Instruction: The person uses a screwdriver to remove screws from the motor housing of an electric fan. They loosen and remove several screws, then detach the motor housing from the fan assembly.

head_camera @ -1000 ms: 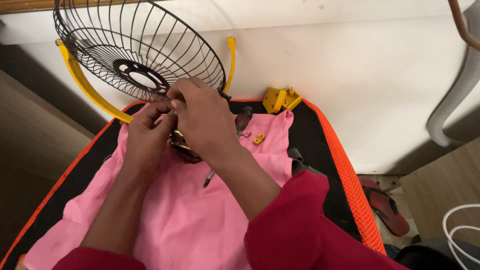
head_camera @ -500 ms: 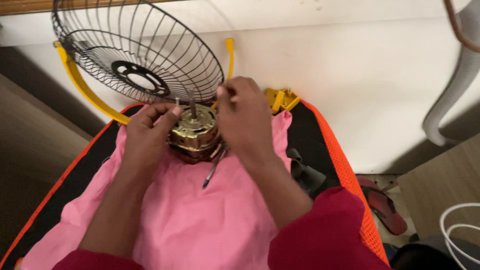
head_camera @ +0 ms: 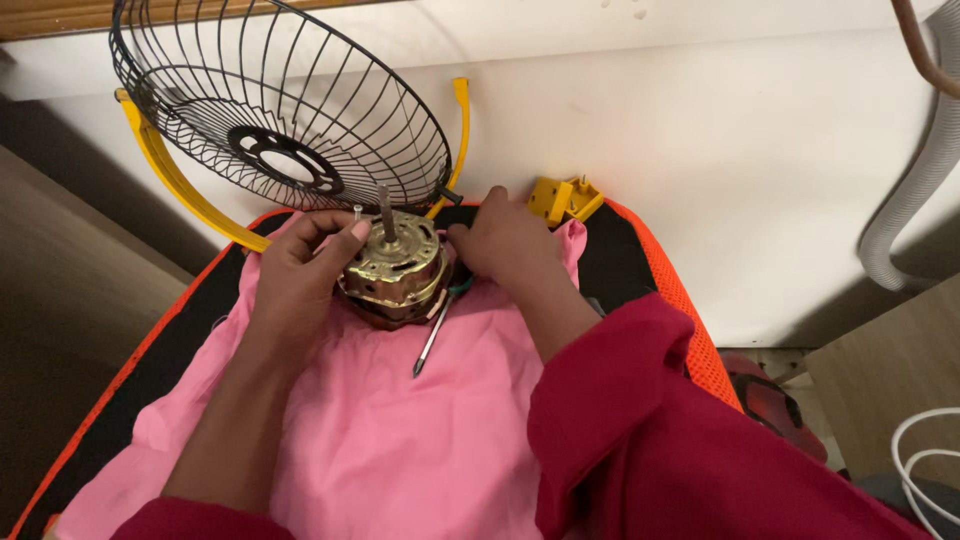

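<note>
Head view, the only view supplied. A brass-coloured round metal fan motor with an upright steel shaft stands on a pink cloth, which is spread over a black pad with orange mesh edging. The motor is the reference for all places below.

Progress, as a judgement: the motor is out of its housing and the black wire fan guard with its yellow plastic bracket lies detached just beyond the motor, so dismantling appears well advanced. Whether the motor casing itself has been opened cannot be told.

The left hand holds the motor's left flank, fingers curled against the casing, thumb up near the shaft. The right hand rests on the cloth at the motor's right, fingers bent and drawn together; what they pinch, if anything, cannot be told.

A screwdriver with a slim metal blade lies on the cloth at the motor's near right, tip towards the person. A yellow plastic block sits beyond the right hand. A grey corrugated hose hangs far right.

Obstructions: the guard overhangs the motor's far side, and the red sleeve hides the pad's near right.
</note>
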